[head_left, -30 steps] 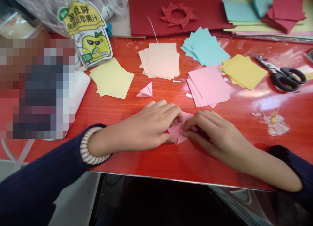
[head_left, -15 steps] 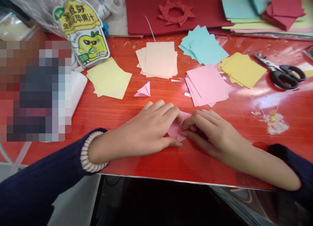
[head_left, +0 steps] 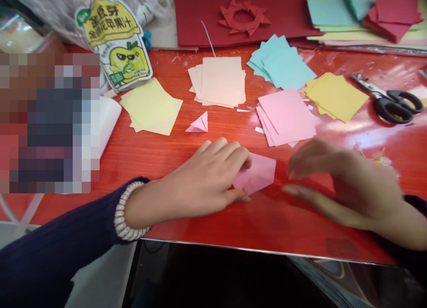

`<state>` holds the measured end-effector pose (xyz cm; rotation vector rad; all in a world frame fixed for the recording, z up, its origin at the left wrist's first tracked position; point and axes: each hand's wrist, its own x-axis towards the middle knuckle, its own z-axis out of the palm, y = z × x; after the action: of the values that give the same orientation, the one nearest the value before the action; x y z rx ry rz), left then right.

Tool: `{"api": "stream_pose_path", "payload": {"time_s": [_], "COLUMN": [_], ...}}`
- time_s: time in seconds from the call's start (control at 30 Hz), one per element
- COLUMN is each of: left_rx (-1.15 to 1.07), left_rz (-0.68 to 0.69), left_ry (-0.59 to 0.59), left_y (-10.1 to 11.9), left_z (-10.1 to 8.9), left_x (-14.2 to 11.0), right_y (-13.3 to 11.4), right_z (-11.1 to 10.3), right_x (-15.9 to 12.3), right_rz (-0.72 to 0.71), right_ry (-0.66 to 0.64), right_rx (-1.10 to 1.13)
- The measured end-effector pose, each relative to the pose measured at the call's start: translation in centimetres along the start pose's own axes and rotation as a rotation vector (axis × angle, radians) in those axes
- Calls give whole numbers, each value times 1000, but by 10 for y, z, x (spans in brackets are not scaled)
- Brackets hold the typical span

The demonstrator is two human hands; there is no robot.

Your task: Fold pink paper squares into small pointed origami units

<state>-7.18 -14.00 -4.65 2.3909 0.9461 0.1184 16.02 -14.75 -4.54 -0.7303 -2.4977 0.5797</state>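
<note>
A pink sheet of paper (head_left: 258,172), with one corner folded in or cut off at an angle, lies flat on the red table. Over its left part, my left hand (head_left: 216,177) holds it down with curled fingers and the thumb at its lower edge. To the right of the sheet, my right hand (head_left: 347,183) hovers apart from it, blurred by motion, thumb and fingers parted with nothing between them. Beyond my left hand sits a small folded pink paper piece (head_left: 199,122), pointed like a triangle.
Stacks of square paper lie across the table: pale yellow (head_left: 153,108), peach (head_left: 222,81), turquoise (head_left: 287,61), pink (head_left: 287,114) and yellow (head_left: 336,97). Scissors (head_left: 395,106) lie at right. A juice pouch (head_left: 125,50) stands back left. A red folded paper ring (head_left: 225,19) lies behind.
My right hand has let go of the pink sheet and moved right, its fingers opening. More of the sheet now shows. My left hand has stayed on it; the view has shifted slightly.
</note>
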Motion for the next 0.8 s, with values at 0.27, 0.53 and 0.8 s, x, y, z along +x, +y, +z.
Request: {"api": "stream_pose_path", "payload": {"time_s": [0.27, 0.53, 0.8], "left_rx": [11, 23, 41], "left_rz": [-17, -7, 6], "left_ry": [2, 4, 2], "left_y": [3, 2, 2], "left_z": [-2, -1, -2], "left_x": [0, -3, 0], "right_y": [-6, -9, -3], "right_z": [4, 11, 15], "right_x": [-7, -14, -21], "right_rz": [-323, -264, -189], "right_ry": [-169, -127, -189], "right_rx": [-128, -237, -279]}}
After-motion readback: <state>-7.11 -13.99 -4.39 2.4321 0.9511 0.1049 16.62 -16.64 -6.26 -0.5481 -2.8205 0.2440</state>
